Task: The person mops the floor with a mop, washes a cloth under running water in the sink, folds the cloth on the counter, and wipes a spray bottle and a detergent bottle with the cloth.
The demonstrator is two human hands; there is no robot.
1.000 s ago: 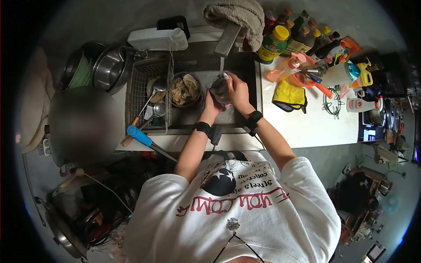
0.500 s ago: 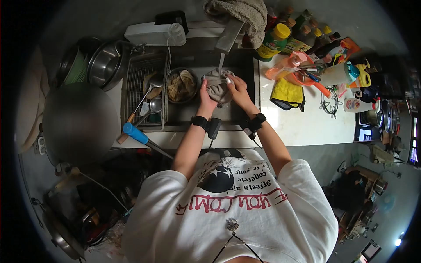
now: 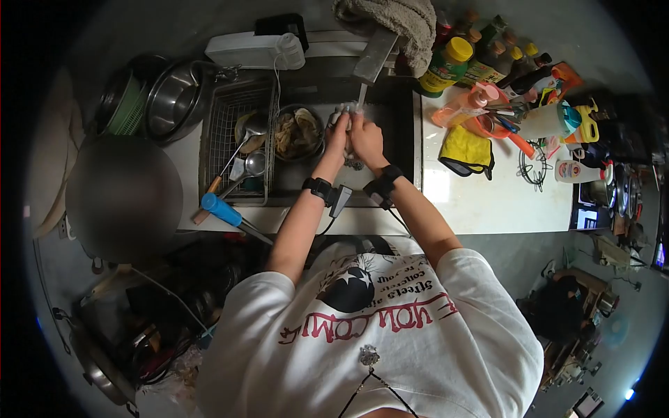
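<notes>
My left hand (image 3: 336, 145) and my right hand (image 3: 368, 143) are pressed close together over the sink (image 3: 396, 150). Between them is a bunched grey cloth (image 3: 341, 111), mostly hidden by the fingers. A thin stream of water (image 3: 362, 95) falls from the faucet (image 3: 376, 57) onto the cloth and fingertips. Just left of my left hand, a metal bowl (image 3: 282, 155) in the sink holds wet, yellowish-brown crumpled pieces (image 3: 295, 132).
Left of the bowl, a wire basket (image 3: 221, 115) holds ladles (image 3: 255, 164). A blue-handled tool (image 3: 219, 210) juts over the counter's front edge. To the right are a yellow cloth (image 3: 465, 151), an orange utensil holder (image 3: 481, 124) and several bottles (image 3: 451, 66).
The grey cloth was spread round and wide between my hands; now it is squeezed into a narrow bunch. My right hand has closed in beside the left. The view has shifted slightly.
</notes>
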